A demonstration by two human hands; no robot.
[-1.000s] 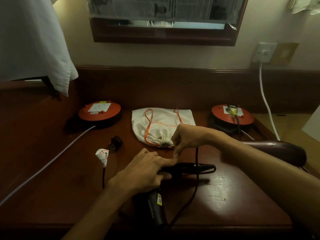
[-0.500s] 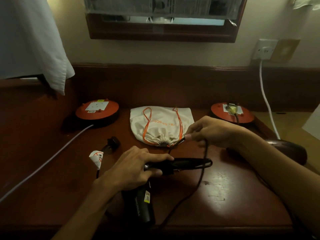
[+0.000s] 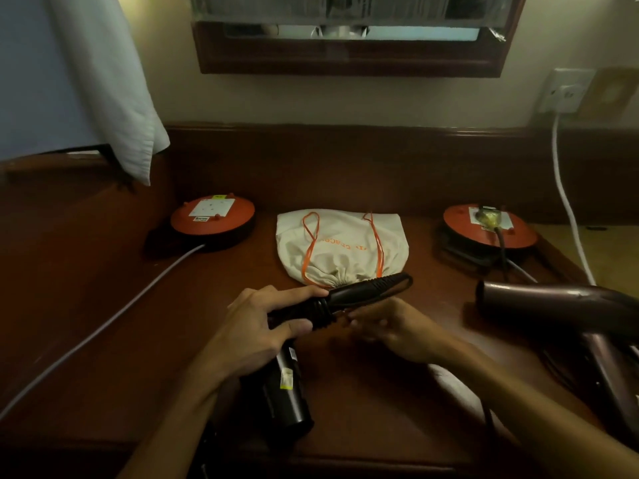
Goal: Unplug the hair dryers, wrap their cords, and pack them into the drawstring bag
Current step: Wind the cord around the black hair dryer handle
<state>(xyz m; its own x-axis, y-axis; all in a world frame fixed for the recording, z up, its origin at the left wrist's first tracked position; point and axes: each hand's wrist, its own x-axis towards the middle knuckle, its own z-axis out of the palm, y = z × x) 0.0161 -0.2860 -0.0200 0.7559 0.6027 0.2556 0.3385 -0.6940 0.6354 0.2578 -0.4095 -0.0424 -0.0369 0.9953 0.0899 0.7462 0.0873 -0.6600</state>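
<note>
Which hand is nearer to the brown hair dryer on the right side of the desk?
Right. The right hand sits just left of the brown hair dryer; the left hand is farther left, gripping the black hair dryer.

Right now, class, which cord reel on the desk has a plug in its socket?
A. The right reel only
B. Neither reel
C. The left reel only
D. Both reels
A: the right cord reel has a plug and dark cord in its socket, while the socket plate of the left cord reel shows no plug.

cream bag (image 3: 340,250), orange drawstrings (image 3: 309,250), black dryer (image 3: 287,385)
</note>
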